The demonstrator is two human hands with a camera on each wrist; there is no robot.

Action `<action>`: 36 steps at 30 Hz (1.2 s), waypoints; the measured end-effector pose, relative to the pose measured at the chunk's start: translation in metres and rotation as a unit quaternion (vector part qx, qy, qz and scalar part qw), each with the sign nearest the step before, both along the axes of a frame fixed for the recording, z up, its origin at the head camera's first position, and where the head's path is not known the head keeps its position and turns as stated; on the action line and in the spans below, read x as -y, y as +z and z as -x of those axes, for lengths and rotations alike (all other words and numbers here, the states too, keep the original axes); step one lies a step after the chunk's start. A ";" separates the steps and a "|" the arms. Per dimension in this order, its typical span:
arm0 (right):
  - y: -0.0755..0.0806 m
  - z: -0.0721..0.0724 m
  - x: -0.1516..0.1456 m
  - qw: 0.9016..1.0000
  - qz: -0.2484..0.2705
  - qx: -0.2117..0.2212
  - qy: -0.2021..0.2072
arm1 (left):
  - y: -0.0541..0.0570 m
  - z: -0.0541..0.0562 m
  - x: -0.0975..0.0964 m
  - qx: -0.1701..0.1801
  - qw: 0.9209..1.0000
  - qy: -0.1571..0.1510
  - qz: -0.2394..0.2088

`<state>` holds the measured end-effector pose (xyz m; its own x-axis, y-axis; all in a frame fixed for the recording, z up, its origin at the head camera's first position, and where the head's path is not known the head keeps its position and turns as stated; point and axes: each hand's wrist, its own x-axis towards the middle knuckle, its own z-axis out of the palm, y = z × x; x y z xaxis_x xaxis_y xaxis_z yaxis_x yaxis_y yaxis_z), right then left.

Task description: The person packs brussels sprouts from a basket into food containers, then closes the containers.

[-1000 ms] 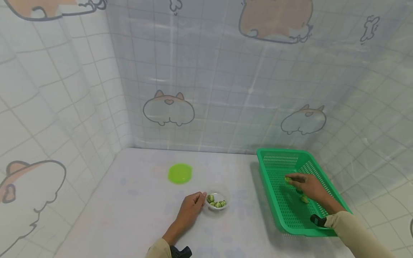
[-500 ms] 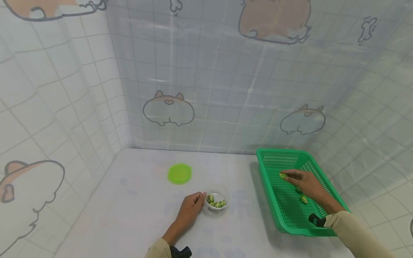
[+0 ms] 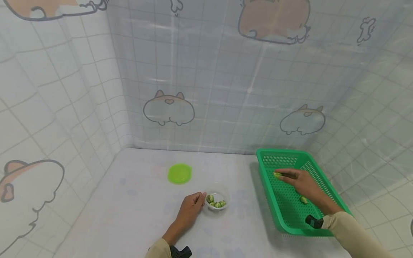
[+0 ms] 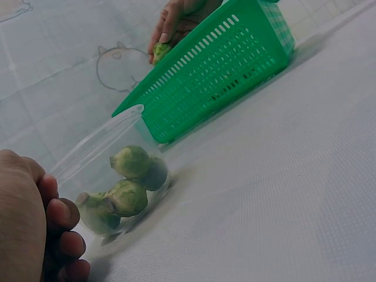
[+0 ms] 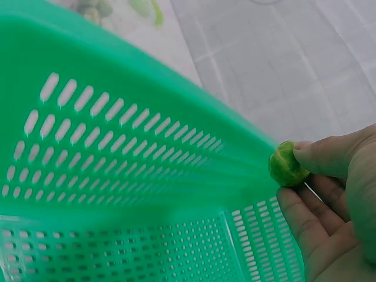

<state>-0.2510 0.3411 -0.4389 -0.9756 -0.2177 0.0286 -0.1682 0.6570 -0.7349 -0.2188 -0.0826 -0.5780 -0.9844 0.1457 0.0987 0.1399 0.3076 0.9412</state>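
My right hand [image 3: 300,181] is over the green basket [image 3: 271,204], pinching a Brussels sprout [image 5: 286,167] between thumb and fingertips. In the right wrist view the sprout is up near the basket's rim. Another sprout [image 3: 303,200] lies in the basket, below my right wrist. With curled fingers, my left hand [image 3: 190,208] holds the left side of a clear plastic tub [image 4: 94,147] standing on the table. Several Brussels sprouts [image 4: 128,198] lie at the tub's bottom. The left fingers cover part of its rim in the left wrist view.
A bright green lid [image 3: 180,173] lies on the white table [image 3: 129,208], behind and left of the tub. Patterned sheets [image 3: 206,89] form walls at the back and both sides. The basket stands close to the right wall.
My right hand has lifted slightly and moved left within the basket area, carrying the sprout with it. The left hand and the tub stay where they were.
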 end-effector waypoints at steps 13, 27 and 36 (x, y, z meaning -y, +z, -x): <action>0.009 0.003 0.037 0.997 0.050 0.002 0.053 | 0.000 0.005 0.003 -0.005 1.000 0.000 0.006; 0.002 0.011 0.087 0.988 0.108 0.034 0.103 | 0.001 0.008 0.006 -0.008 1.000 -0.007 0.004; -0.002 0.012 0.123 0.987 0.102 0.053 0.114 | 0.004 0.010 0.007 -0.007 1.000 -0.012 -0.005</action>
<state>-0.2629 0.2184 -0.4413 -0.9017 -0.4324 -0.0058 -0.2091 0.4478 -0.8693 -0.2286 -0.0898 -0.5743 -0.9791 0.1687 0.1140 0.1605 0.2947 0.9420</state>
